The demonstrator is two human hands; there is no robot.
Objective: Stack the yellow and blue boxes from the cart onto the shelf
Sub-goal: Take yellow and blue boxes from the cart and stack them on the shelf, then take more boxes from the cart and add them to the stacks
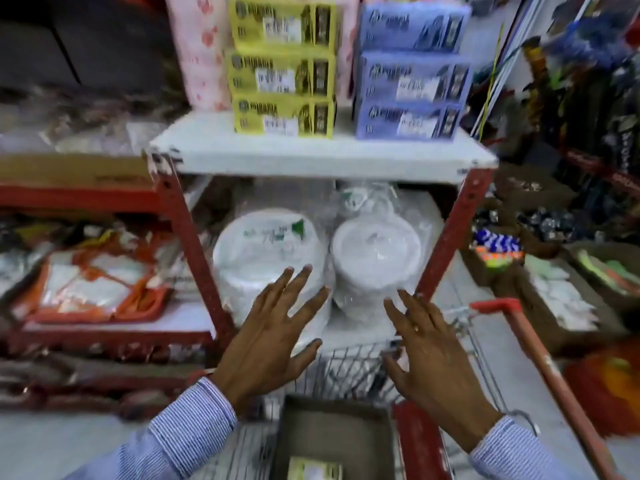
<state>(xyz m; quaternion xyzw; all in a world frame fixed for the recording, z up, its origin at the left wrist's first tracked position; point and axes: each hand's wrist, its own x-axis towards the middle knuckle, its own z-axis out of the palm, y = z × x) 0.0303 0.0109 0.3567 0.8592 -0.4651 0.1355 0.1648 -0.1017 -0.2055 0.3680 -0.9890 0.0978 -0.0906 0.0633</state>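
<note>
Head view: left hand [273,332] and right hand [433,355] both spread, empty, above cart [349,367]. Yellow box [313,469] in cart's carton. Yellow stack [282,65], blue stack [412,74] on shelf [322,152]. Box likely light, stiff; grip sides. Shelf front edge bare.

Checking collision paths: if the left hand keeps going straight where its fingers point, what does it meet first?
Probably the wrapped stack of white plates on the lower shelf: the left hand is open, empty, fingers aimed up and forward at it. Depth is unclear; nothing visible lies between.
</note>
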